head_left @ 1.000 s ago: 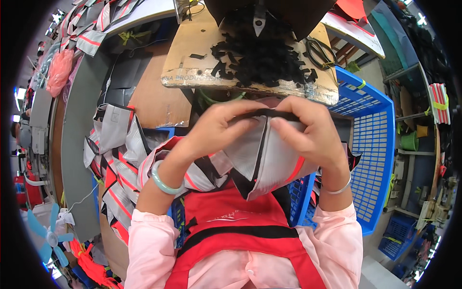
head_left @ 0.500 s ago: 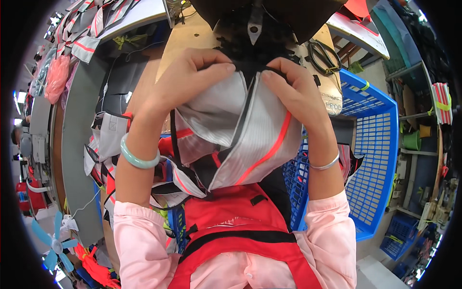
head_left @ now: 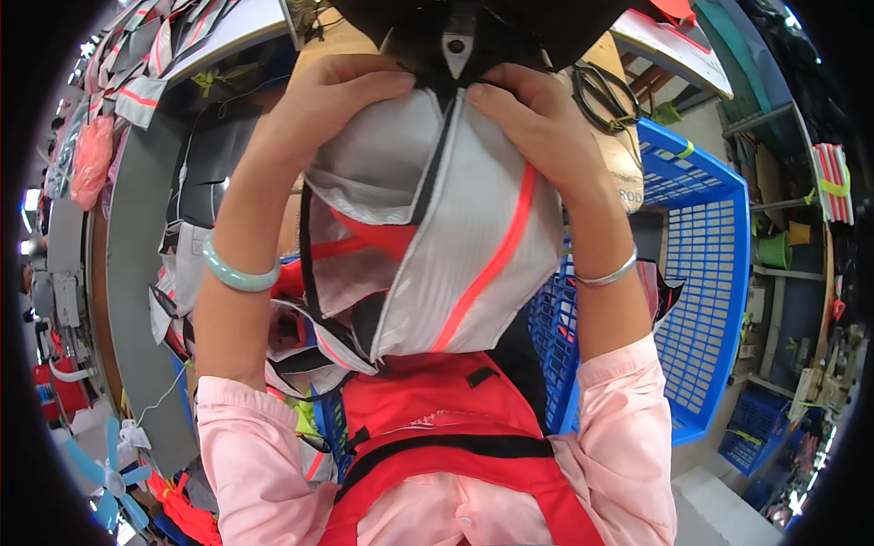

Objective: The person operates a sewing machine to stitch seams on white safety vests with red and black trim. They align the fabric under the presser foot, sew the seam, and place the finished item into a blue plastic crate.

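Note:
A grey-white fabric piece with a red-orange stripe and black edging hangs from both my hands, its lower end over my red apron. My left hand pinches its upper left edge, thumb on top. My right hand grips the upper right edge the same way, fingertips hidden underneath. Between the hands, a black strip runs down along a fold. Just beyond my fingertips is a dark machine with a pointed metal part. The spot where the fabric meets it is in shadow.
Black-handled scissors lie on the wooden tabletop right of the machine. A large blue basket stands at my right. More striped fabric pieces are heaped at my left, beside a grey panel.
Both hands have moved the fabric piece forward, closer under the machine's metal part. My grip looks the same, and the view has shifted slightly.

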A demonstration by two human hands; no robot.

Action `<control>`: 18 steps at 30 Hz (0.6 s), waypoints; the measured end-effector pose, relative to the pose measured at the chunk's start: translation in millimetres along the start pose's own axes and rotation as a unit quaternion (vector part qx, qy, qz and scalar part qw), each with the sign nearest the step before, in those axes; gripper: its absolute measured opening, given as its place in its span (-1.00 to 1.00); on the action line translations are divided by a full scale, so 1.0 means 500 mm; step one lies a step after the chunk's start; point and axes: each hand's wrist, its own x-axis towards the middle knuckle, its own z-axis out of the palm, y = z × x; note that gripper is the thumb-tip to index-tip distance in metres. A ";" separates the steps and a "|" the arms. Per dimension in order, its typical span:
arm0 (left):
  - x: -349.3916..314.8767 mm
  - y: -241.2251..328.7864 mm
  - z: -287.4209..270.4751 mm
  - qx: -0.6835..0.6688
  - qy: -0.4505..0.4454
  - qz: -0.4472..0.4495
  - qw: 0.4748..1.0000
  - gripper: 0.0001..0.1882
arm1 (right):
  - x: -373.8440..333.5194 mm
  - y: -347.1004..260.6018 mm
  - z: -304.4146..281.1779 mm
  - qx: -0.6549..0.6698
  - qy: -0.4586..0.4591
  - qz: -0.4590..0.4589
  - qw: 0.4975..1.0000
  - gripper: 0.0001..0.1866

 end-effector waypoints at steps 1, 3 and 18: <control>0.001 -0.001 -0.003 -0.010 0.001 0.004 1.000 -0.76 | 0.002 -0.001 0.004 0.010 0.009 -0.001 1.000 -0.65; 0.004 -0.001 -0.003 -0.029 0.003 0.010 1.000 -0.77 | 0.005 -0.003 0.007 0.030 0.025 -0.004 0.999 -0.63; -0.093 0.018 0.050 0.161 -0.130 0.111 0.972 -0.78 | -0.107 -0.014 -0.007 0.181 -0.031 0.026 0.983 -0.71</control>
